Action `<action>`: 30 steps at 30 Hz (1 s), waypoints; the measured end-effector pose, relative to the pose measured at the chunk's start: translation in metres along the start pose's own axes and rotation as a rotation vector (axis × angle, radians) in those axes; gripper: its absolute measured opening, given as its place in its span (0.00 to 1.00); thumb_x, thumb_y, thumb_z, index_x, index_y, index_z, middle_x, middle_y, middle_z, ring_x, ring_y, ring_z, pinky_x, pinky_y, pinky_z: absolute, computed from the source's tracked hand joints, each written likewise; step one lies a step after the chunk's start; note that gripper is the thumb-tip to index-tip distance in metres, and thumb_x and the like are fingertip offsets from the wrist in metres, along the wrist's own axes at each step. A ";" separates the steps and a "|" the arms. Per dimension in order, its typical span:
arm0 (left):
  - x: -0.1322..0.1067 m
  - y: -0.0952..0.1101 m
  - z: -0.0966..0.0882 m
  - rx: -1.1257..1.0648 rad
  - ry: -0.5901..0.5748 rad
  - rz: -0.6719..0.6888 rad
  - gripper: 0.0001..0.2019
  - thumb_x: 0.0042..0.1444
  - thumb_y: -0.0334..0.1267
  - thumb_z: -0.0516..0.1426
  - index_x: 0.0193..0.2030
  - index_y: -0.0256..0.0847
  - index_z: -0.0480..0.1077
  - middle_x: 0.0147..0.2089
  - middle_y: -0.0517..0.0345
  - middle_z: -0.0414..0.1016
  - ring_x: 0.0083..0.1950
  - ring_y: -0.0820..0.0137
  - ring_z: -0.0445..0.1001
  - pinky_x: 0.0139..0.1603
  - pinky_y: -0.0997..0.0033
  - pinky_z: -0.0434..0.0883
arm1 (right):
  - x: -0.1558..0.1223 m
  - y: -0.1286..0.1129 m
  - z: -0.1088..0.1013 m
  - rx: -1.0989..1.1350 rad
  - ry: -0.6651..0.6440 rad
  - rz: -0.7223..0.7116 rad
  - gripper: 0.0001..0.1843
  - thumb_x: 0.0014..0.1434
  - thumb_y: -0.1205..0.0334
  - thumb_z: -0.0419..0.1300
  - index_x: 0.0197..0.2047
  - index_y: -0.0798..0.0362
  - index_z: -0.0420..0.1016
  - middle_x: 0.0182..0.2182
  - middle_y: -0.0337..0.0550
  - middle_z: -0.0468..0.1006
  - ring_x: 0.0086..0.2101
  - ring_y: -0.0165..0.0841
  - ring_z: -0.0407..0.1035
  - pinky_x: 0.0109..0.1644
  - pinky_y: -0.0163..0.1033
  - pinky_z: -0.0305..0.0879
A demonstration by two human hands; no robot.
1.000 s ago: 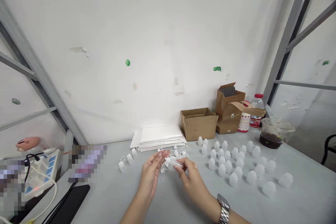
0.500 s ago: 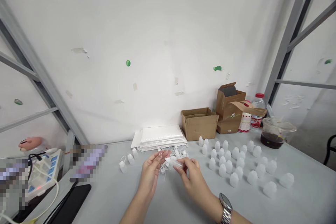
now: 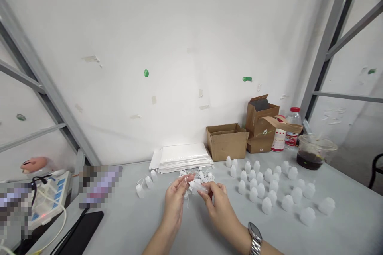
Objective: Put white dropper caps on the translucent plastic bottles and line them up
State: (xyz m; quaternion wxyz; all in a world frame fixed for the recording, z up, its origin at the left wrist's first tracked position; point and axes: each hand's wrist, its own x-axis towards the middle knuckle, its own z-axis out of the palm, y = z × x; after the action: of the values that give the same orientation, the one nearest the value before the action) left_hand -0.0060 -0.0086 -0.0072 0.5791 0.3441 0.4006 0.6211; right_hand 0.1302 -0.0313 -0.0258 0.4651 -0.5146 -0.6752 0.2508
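Observation:
Both my hands meet above the grey table [image 3: 125, 219] near its middle. My right hand [image 3: 217, 203], with a metal watch on the wrist, grips a small translucent white bottle [image 3: 198, 185] lying sideways. My left hand [image 3: 176, 197] pinches at the bottle's left end, where a small white cap sits. Just behind my fingers lies a pile of small white caps [image 3: 203, 175]. To the right stand several upright white bottles [image 3: 263, 187] in loose rows. Three capped bottles [image 3: 146, 183] stand to the left.
A stack of white sheets [image 3: 182, 157] lies by the wall. Open cardboard boxes [image 3: 227, 139] [image 3: 261, 121], a red-capped drink bottle [image 3: 293, 125] and a cup of dark liquid [image 3: 314, 153] stand at the back right. A black phone [image 3: 80, 231], a power strip [image 3: 48, 199] and metal shelf frames flank the table.
My hands stay in nearly the same spot, working at the bottle; the left fingers have closed slightly on its end. The view has shifted a little.

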 end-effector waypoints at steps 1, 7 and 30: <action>0.000 -0.001 0.000 0.003 -0.010 -0.006 0.15 0.41 0.41 0.63 0.35 0.34 0.75 0.42 0.46 0.78 0.52 0.60 0.69 0.57 0.63 0.60 | 0.000 0.001 0.000 0.008 0.006 0.005 0.11 0.58 0.55 0.50 0.36 0.52 0.69 0.26 0.43 0.71 0.34 0.39 0.60 0.39 0.42 0.58; 0.001 0.001 0.002 -0.046 -0.046 -0.045 0.15 0.40 0.41 0.63 0.35 0.34 0.75 0.41 0.44 0.78 0.50 0.61 0.71 0.56 0.63 0.61 | 0.007 0.004 0.001 0.100 -0.025 0.104 0.14 0.59 0.50 0.48 0.33 0.51 0.68 0.21 0.39 0.70 0.30 0.36 0.62 0.36 0.39 0.59; -0.038 0.059 -0.151 1.265 0.554 0.064 0.12 0.45 0.45 0.52 0.34 0.42 0.70 0.38 0.48 0.79 0.45 0.55 0.73 0.43 0.64 0.66 | -0.001 -0.010 0.003 0.234 -0.348 0.097 0.23 0.61 0.48 0.43 0.43 0.54 0.70 0.17 0.34 0.64 0.23 0.30 0.63 0.32 0.34 0.58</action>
State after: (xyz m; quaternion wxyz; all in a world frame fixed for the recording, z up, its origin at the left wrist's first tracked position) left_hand -0.1635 -0.0622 -0.0201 0.1249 0.4560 0.8087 0.3499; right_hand 0.1225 -0.0349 -0.0191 0.3854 -0.4383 -0.6859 0.4346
